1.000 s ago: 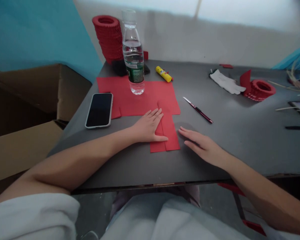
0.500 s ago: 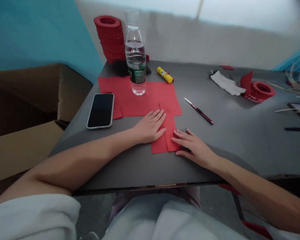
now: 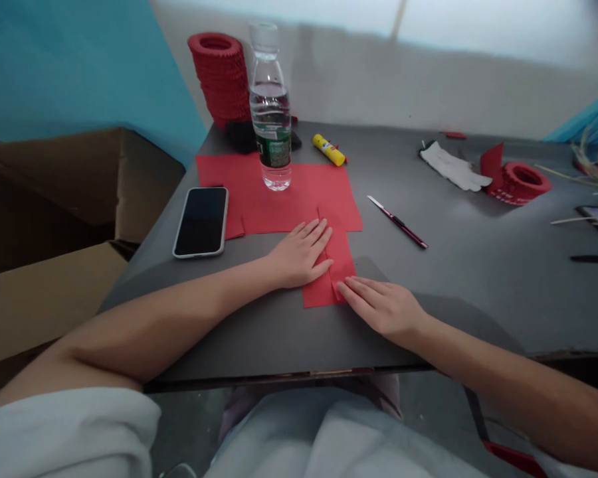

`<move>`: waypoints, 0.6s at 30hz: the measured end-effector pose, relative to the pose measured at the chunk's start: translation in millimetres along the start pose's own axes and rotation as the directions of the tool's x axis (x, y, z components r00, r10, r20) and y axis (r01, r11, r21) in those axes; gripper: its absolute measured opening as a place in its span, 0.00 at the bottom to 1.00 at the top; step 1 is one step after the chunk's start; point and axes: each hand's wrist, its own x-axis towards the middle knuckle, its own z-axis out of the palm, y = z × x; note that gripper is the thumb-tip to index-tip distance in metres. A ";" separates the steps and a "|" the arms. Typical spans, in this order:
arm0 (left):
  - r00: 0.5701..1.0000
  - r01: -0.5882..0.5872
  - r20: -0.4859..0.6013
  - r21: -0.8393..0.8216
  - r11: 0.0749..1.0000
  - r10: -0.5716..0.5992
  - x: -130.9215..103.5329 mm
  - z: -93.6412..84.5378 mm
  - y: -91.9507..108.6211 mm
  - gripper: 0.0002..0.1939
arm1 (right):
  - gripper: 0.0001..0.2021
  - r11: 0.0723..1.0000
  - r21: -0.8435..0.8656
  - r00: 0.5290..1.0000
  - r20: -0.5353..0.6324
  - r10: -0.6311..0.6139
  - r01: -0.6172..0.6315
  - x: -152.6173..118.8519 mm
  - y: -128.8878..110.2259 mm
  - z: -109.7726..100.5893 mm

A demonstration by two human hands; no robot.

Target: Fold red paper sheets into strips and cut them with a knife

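Note:
A folded piece of red paper (image 3: pixel 341 255) lies on the grey table near its front edge, one flap over the other. My left hand (image 3: pixel 301 253) rests flat on its left side, fingers spread. At the lower right corner, my right hand (image 3: pixel 381 307) has its fingers pressed together on the paper, and that corner looks slightly lifted. Behind both hands is a larger red sheet (image 3: pixel 299 199), with a water bottle (image 3: pixel 274 143) standing upright on it. A craft knife (image 3: pixel 397 222) lies to the right of the paper.
A phone (image 3: pixel 200 222) lies at the left on red paper. Further back are a stack of red paper rings (image 3: pixel 219 83) and a yellow glue stick (image 3: pixel 329 150). A white glove (image 3: pixel 453 166) and a red ring (image 3: pixel 523 182) lie right. An open cardboard box (image 3: pixel 149 179) stands beside the table.
My right hand has drawn its spread fingers together and closed on the paper's lower right corner, which has lifted a little. My left hand stays in place.

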 end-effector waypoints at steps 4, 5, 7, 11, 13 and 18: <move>1.000 0.010 0.003 -0.008 1.000 -0.010 -0.4 -1.2 1.1 0.35 | 0.12 0.995 -0.055 0.996 0.019 0.082 -0.081 7.9 -4.6 -1.6; 1.000 0.011 0.002 -0.010 1.000 -0.011 -0.6 -1.4 1.2 0.35 | 0.11 0.996 -0.059 0.997 0.010 0.074 -0.073 9.1 -5.5 -1.2; 1.000 0.008 -0.001 -0.014 1.000 -0.008 -0.6 -1.2 1.2 0.35 | 0.10 0.997 -0.055 0.998 -0.023 0.055 -0.056 10.0 -6.8 0.4; 1.000 0.000 -0.018 -0.015 1.000 0.000 -0.2 0.6 0.5 0.35 | 0.09 0.999 -0.027 0.996 -0.089 0.027 -0.029 9.0 -7.6 4.0; 1.000 0.004 -0.023 -0.012 1.000 -0.004 -0.1 1.2 0.4 0.36 | 0.09 1.000 -0.020 0.994 -0.112 -0.005 0.002 9.1 -7.2 5.6; 1.000 0.004 -0.017 -0.002 1.000 -0.004 -0.2 0.7 0.7 0.37 | 0.09 1.000 -0.019 0.992 -0.122 -0.025 0.023 12.1 -5.8 6.8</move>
